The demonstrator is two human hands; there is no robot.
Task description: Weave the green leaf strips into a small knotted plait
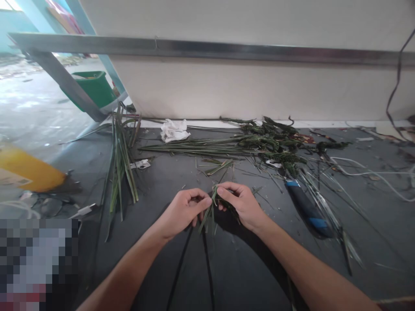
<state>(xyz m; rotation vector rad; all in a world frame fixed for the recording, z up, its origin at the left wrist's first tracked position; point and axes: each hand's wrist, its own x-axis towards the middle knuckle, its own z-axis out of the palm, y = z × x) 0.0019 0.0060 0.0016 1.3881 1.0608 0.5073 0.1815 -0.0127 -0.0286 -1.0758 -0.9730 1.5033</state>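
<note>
Both hands meet at the middle of the dark table, pinching a small bundle of green leaf strips (213, 199). My left hand (189, 205) grips it between thumb and forefinger from the left. From the other side, my right hand (241, 201) pinches its top, where the strips look folded or woven. Loose strip ends hang below the fingers. Just beyond the hands lie short cut leaf pieces (218, 167). Behind them, woven dark-green leaf pieces (272, 140) with long stems (194, 147) lie in a pile along the wall.
Long green leaves (121, 168) lie at the left, near a yellow bottle (29, 168) on its side. Crumpled white tissue (174, 130) sits at the back. A black-and-blue handle (308, 207) and white cable (366, 170) are on the right. A green bin (94, 88) stands beyond the metal frame.
</note>
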